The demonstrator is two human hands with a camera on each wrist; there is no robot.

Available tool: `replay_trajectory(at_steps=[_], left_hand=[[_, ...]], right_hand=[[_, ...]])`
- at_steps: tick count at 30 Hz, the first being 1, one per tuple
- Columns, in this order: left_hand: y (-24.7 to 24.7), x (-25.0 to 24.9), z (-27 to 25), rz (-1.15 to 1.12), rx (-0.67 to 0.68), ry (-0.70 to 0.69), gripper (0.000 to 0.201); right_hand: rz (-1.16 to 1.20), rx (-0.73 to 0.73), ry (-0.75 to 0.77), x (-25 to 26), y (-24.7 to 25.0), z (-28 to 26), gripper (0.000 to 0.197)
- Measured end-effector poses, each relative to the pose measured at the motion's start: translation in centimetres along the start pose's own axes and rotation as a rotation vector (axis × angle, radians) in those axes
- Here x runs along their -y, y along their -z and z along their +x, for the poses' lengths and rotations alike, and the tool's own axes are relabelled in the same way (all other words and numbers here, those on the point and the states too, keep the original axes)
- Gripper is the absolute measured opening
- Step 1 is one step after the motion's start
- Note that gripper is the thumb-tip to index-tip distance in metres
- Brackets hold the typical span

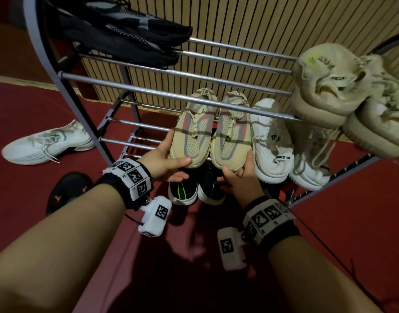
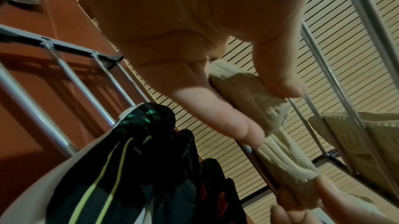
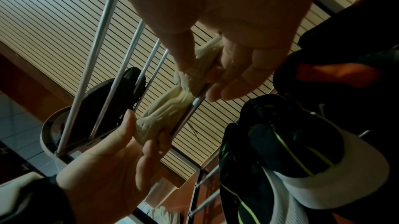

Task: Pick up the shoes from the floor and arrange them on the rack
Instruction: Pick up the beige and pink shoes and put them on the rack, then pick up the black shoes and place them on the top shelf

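A: What do the hands hold?
B: The left hand pinches the left beige shoe at its toe; the right hand pinches the right beige shoe.
A: Where?
B: Both lie on the rack middle shelf, white sneakers just right.
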State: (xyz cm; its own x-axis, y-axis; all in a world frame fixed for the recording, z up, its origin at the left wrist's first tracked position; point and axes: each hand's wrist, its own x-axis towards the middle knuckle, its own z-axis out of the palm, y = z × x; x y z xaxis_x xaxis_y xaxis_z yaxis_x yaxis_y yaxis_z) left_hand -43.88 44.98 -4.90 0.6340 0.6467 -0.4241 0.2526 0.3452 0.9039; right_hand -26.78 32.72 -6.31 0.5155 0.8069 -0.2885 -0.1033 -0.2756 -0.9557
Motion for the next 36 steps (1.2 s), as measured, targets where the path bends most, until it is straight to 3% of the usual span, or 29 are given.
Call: replay_trajectory(at_steps=[11, 15, 20, 22, 25, 27, 32, 36], left_hand=[[0.1, 1.5, -1.4, 0.008, -0.012, -0.046, 0.087], [2.2, 3.6, -3.1, 0.046, -0.081, -0.01, 0.077], [7.1, 7.6, -5.5, 0.15, -0.234, 0.111, 0.053], [9.7, 8.9, -6.7, 0.278, -0.345, 0.178, 0.061], [13.2, 10.8, -8.0, 0.636, -0.534, 0.32, 0.11], [14.4, 11.7, -9.0, 0.729, -0.601, 0.432, 0.117], [15.7, 14.1, -9.6, 0.807, -0.512, 0.667, 0.122], [17.0, 16.2, -8.4, 0.76, -0.505, 0.704, 0.125]], right_hand=[[-0.056, -0.061, 0.087, -2.4, -0.9, -1.4, 0.086], [-0.127, -0.049, -0.037, -5.6, -2.2, -2.4, 0.088], [-0.275, 0.136, -0.257, -9.1, -4.4, -3.6, 0.08], [-0.328, 0.218, -0.277, -9.3, -5.4, -3.9, 0.08], [-0.324, 0.229, -0.262, -9.0, -6.7, -4.0, 0.077], [-0.344, 0.231, -0.264, -9.0, -7.6, -3.9, 0.076], [-0.384, 0.268, -0.263, -9.1, -9.9, -4.1, 0.076], [-0.377, 0.298, -0.29, -9.9, -11.8, -4.0, 0.08]])
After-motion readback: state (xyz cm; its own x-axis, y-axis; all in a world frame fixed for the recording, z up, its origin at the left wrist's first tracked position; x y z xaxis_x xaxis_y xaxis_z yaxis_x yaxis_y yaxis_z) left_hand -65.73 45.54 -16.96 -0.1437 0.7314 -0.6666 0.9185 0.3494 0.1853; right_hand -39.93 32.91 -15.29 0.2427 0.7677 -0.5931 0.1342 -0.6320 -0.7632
